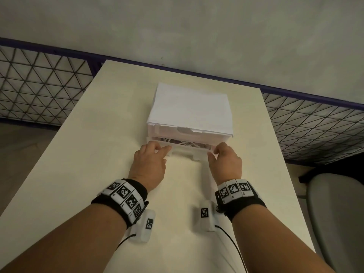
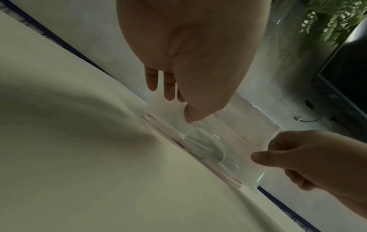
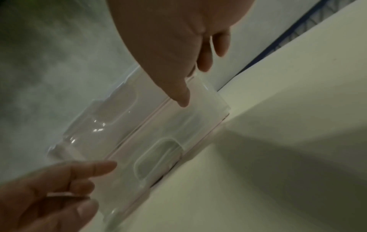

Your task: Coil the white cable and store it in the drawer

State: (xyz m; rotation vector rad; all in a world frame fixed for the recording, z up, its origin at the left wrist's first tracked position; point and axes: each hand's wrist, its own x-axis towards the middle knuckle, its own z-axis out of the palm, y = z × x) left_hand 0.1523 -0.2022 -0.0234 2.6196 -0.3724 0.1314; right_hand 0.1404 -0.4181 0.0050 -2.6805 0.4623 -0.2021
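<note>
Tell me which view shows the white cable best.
The head view: the white cable lies coiled inside the half-open lower drawer, seen from above. Both wrist views show only the drawer's clear front; no cable can be made out there.

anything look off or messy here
Nothing stands out. The white cable lies loosely looped inside the lower drawer, which is only partly open, with the left hand and right hand at its front corners.

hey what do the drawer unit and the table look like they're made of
Drawer unit: apparently translucent plastic, glossy; the white cable shows through the lower drawer, and the wrist views show highlights on its clear front. Table: smooth, matte, cream surface, possibly laminate or painted board; no grain visible, so the core is unclear.
</note>
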